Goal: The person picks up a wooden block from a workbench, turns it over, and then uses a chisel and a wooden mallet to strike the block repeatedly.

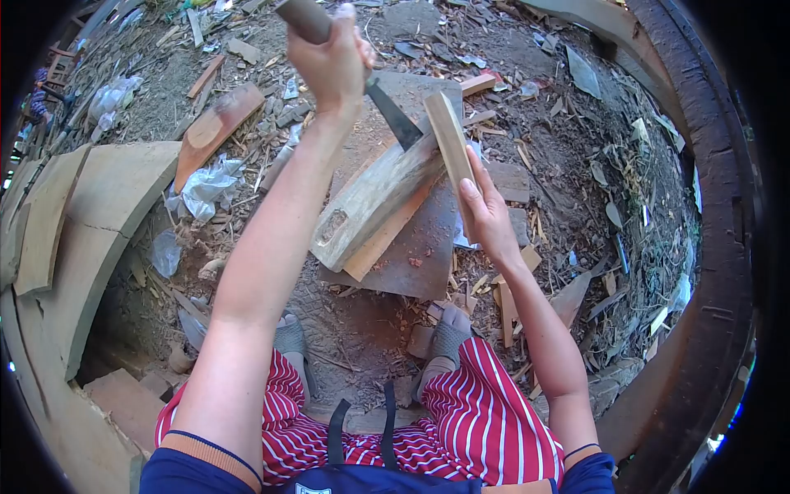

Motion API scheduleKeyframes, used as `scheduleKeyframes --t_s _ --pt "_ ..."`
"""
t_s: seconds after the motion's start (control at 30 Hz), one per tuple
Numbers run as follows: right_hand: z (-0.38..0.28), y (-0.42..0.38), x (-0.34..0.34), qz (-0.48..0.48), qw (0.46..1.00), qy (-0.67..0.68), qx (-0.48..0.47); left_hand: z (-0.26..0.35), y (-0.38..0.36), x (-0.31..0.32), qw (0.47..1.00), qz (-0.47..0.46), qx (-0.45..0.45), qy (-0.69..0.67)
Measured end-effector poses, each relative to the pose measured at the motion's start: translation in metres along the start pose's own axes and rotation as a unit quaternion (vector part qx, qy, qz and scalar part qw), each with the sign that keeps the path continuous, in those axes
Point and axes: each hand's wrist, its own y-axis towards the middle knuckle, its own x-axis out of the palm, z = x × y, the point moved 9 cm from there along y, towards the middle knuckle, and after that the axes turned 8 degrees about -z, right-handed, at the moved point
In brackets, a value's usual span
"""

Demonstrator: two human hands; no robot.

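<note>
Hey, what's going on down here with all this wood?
A person is working wood by hand. Their left hand holds a bladed tool, its end at or just above a thick block. Their right hand holds a narrow piece of wood upright or leaning beside the block, which lies over a flat board.

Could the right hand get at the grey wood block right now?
Probably not freely: the right hand is near the grey wood block, but it holds the pale wood strip, which lies between them.
</note>
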Motion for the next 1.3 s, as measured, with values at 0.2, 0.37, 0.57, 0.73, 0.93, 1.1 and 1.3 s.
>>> scheduleKeyframes --t_s 0.2,0.37,0.57,0.73,0.93,1.1,1.3 --pt "0.000 0.002 -0.004 -0.008 0.995 0.083 0.048 0.011 -0.004 0.012 0.995 0.017 0.061 0.080" --pt "-0.140 0.006 -0.063 0.105 0.988 -0.023 -0.111 0.019 -0.018 0.010 0.971 0.025 0.145 0.191" --pt "-0.336 -0.022 -0.064 0.123 0.899 -0.197 -0.371 0.047 -0.053 0.060 0.934 -0.039 0.219 0.280" --pt "-0.325 -0.006 -0.032 -0.043 0.807 -0.545 -0.225 0.045 -0.057 0.065 0.958 -0.042 0.164 0.232" --pt "-0.325 -0.015 -0.038 -0.010 0.881 -0.353 -0.314 0.045 -0.053 0.063 0.953 -0.050 0.153 0.259" --pt "-0.299 -0.008 -0.058 0.013 0.940 -0.247 -0.235 0.039 -0.048 0.062 0.956 -0.042 0.166 0.240" --pt "-0.103 0.008 -0.046 0.022 0.995 -0.095 0.016 0.005 0.000 0.003 0.993 0.038 0.023 0.107"
